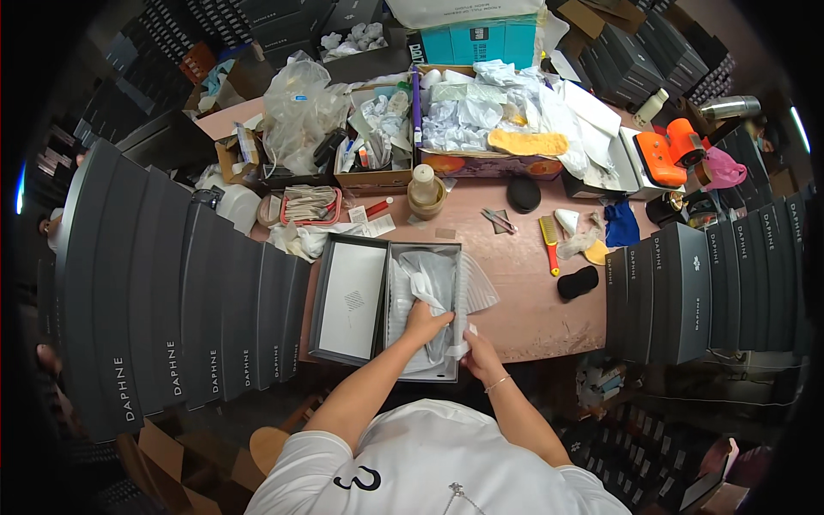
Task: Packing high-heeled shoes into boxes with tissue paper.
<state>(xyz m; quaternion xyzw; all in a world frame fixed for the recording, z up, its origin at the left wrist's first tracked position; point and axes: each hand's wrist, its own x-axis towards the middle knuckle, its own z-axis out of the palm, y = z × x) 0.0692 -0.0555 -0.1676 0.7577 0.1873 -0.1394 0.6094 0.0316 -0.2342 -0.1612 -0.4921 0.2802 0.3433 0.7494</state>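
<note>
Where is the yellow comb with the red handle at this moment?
In the head view, the yellow comb lies on the pink table, right of the open grey box, between the scissors and a black pad.

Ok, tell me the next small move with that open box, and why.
Probably press the tissue paper flat into the open box. The left hand is already on the paper in the middle, the right hand pinches it at the box's right edge, and the paper bulges over that wall.

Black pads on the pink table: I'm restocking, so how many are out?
2. One round pad lies near the cardboard box; one oval pad lies right of the comb. More may be hidden under the clutter.
</note>
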